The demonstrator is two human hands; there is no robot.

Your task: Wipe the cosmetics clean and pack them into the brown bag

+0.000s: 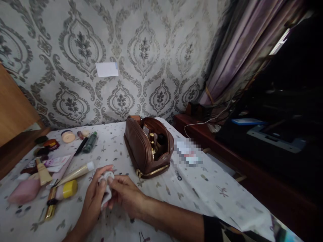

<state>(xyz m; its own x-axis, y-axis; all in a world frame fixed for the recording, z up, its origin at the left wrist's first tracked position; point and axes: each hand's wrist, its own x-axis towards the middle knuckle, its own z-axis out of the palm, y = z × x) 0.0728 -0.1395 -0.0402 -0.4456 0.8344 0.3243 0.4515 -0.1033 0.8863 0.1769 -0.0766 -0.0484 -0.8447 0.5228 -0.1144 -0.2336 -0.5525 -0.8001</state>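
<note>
Both hands are together over the near part of the table, closed on a crumpled white cloth (108,176). My left hand (93,197) wraps it from the left, thumb pressed on top. From the right, my right hand (128,194) pinches it, its lower fingers partly hidden. Whether anything is inside the cloth cannot be seen. Just beyond stands a brown cosmetic bag (137,149), unzipped, with gold-capped items (151,138) inside. Left of my hands lie a cream tube with a white cap (78,172) and a yellow-capped bottle (69,189).
More cosmetics spread over the left side: a pink pouch-like object (24,191), a gold tube (50,211), a green bottle (90,142) and a round jar (68,136). A pixelated item (188,151) lies right of the bag. A white cable (202,123) crosses the dark red furniture.
</note>
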